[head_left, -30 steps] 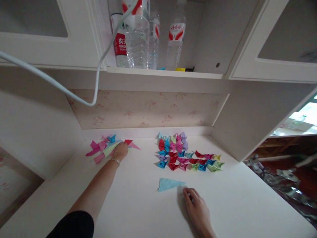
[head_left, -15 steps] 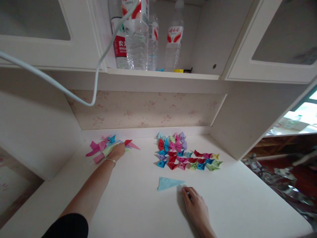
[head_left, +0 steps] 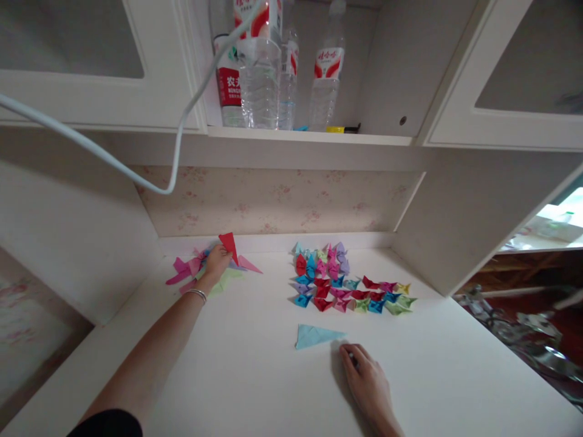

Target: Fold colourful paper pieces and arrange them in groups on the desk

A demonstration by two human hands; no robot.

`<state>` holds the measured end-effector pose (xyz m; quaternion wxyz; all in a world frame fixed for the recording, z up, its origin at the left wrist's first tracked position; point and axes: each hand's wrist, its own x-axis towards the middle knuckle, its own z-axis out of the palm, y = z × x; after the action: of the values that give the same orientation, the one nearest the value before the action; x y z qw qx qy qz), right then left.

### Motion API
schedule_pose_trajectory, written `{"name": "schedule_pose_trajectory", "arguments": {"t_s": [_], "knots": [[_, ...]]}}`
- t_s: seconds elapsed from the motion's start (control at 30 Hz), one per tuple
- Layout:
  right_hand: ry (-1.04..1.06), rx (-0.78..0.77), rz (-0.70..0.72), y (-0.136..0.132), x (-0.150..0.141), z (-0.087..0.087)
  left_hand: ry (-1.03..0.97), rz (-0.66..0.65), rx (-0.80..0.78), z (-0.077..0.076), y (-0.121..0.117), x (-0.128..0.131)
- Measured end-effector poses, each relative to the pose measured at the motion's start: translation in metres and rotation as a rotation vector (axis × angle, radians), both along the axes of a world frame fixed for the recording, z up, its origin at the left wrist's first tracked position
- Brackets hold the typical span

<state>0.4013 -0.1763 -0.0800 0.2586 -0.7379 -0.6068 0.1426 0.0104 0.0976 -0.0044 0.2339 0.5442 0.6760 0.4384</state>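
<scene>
In the head view, the left hand [head_left: 223, 257] pinches 1 red paper [head_left: 229, 244] at the pile [head_left: 182, 267] on the desk [head_left: 246, 370]. The right hand [head_left: 365, 382] curls beside the blue paper [head_left: 316, 335]; whether it holds anything, I cannot tell. Folded figures [head_left: 338, 292] lie behind.

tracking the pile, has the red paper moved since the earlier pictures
Yes, upward: the red paper, in the left hand, now overlaps the white back strip it sat below.
</scene>
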Motion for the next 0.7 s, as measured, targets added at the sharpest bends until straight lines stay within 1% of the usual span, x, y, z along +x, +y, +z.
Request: {"name": "schedule_pose_trajectory", "arguments": {"t_s": [0.13, 0.27, 0.4, 0.53, 0.6, 0.7], "knots": [[0.0, 0.013, 0.02, 0.0, -0.001, 0.001, -0.256, -0.116, 0.086, 0.01, -0.013, 0.009], [-0.009, 0.022, 0.012, -0.001, -0.002, 0.003, -0.421, -0.233, 0.083, 0.019, -0.029, 0.019], [0.0, 0.003, 0.014, -0.001, -0.003, 0.006, -0.503, -0.351, 0.008, 0.028, -0.051, 0.035], [0.001, -0.002, 0.024, -0.001, -0.003, 0.006, -0.521, -0.462, -0.037, 0.035, -0.081, 0.056], [0.0, -0.001, 0.028, -0.001, -0.002, 0.005, -0.531, -0.509, -0.06, 0.037, -0.096, 0.065], [-0.002, 0.0, 0.028, -0.001, -0.002, 0.003, -0.565, -0.572, -0.141, 0.039, -0.115, 0.076]]}}
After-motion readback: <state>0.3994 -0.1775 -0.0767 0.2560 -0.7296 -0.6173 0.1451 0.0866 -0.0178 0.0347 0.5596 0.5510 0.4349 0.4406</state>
